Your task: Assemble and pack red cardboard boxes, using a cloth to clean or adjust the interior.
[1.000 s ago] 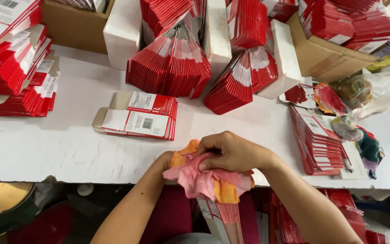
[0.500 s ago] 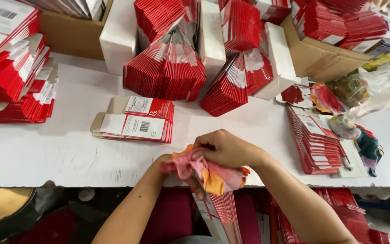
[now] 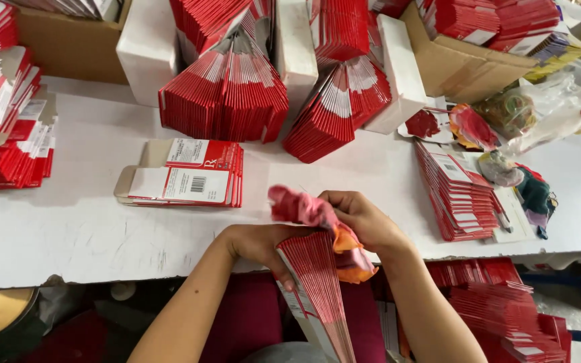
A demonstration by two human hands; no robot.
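Your left hand (image 3: 260,243) is closed round the upper end of a fanned bundle of flat red cartons (image 3: 317,289), fingers curled under it and thumb over the top; the bundle slopes down from the counter (image 3: 68,235) edge toward your lap. Your right hand (image 3: 361,222) sits just beside it, its fingers pinched shut on a pink and orange cloth (image 3: 317,222). The pink end of the cloth sticks up over the counter edge, and the orange part hangs down against the bundle's right side, touching it.

Ahead of your left hand, on the counter, lies a low stack of flat cartons (image 3: 183,175) with white label panels face up, apart from both hands. Beyond it stand two fanned red bundles (image 3: 226,94), leaning between white foam blocks (image 3: 146,54). To your right a slanted pile of red cartons (image 3: 458,191) lies near the counter edge, with a heap of coloured rags and clear bags (image 3: 526,134) behind it. Tall red stacks (image 3: 1,114) stand at the far left, and cardboard boxes (image 3: 465,60) holding more cartons stand at the back. More red cartons (image 3: 499,296) sit below the counter by your right arm
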